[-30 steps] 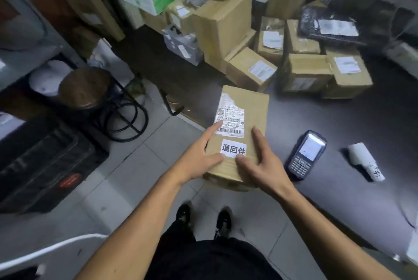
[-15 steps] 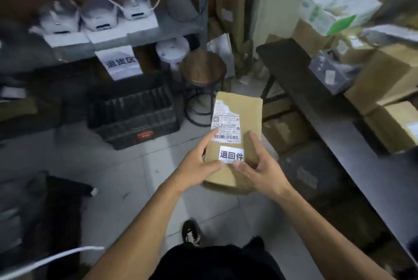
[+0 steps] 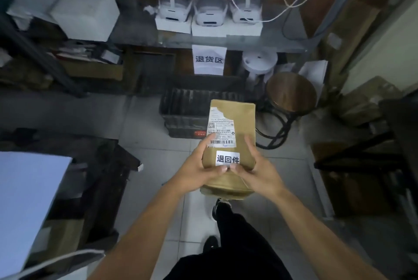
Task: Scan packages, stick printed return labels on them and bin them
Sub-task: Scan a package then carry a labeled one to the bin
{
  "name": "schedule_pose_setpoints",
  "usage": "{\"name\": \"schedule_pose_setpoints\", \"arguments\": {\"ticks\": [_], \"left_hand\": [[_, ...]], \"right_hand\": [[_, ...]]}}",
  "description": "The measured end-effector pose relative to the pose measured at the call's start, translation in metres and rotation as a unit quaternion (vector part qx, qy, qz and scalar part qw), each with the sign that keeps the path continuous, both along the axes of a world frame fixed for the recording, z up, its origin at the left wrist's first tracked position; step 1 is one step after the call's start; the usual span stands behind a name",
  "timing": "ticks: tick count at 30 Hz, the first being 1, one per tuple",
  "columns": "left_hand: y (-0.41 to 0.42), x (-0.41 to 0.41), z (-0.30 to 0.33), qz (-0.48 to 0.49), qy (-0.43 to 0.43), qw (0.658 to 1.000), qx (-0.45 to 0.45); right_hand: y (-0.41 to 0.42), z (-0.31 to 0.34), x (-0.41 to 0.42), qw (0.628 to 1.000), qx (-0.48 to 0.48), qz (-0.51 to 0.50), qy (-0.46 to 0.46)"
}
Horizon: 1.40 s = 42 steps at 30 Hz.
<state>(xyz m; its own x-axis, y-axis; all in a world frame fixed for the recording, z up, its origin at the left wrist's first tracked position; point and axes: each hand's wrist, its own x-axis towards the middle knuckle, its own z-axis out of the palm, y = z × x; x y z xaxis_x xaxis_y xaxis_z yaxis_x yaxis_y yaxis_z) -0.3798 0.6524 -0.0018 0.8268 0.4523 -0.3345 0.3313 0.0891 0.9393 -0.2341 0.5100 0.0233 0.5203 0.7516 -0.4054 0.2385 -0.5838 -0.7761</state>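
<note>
Both hands, left hand [image 3: 199, 170] and right hand [image 3: 255, 171], fingers curled, grip a brown package [image 3: 235, 121] labelled "退回件" [image 3: 227, 158], above a black crate [image 3: 183, 110] beneath a "退货区" sign [image 3: 209, 59].

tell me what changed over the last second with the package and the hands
The person turned left, away from the table of boxes and the handheld scanner, and now faces the dark crate under the 退货区 sign. The brown package came along and is now held above the crate's near edge. Unchanged: left hand and right hand grip it, with the return label in place.
</note>
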Motion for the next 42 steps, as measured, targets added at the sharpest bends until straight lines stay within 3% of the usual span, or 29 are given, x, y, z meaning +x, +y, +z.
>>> {"name": "schedule_pose_setpoints", "arguments": {"ticks": [13, 22, 33, 42], "left_hand": [[0.208, 0.069, -0.037, 0.077, 0.055, 0.994, -0.053], [0.345, 0.096, -0.104, 0.095, 0.058, 0.99, -0.085], [0.486, 0.134, -0.236, 0.035, 0.111, 0.984, -0.136], [0.544, 0.192, -0.371, 0.005, 0.167, 0.984, -0.063]], "right_hand": [[0.229, -0.058, 0.086, 0.996, -0.008, 0.062, 0.07], [0.373, -0.103, 0.112, 0.994, -0.061, 0.054, 0.067], [0.498, -0.245, 0.142, 0.99, -0.073, 0.011, 0.124], [0.563, -0.396, 0.203, 0.991, -0.081, 0.056, 0.089]]}}
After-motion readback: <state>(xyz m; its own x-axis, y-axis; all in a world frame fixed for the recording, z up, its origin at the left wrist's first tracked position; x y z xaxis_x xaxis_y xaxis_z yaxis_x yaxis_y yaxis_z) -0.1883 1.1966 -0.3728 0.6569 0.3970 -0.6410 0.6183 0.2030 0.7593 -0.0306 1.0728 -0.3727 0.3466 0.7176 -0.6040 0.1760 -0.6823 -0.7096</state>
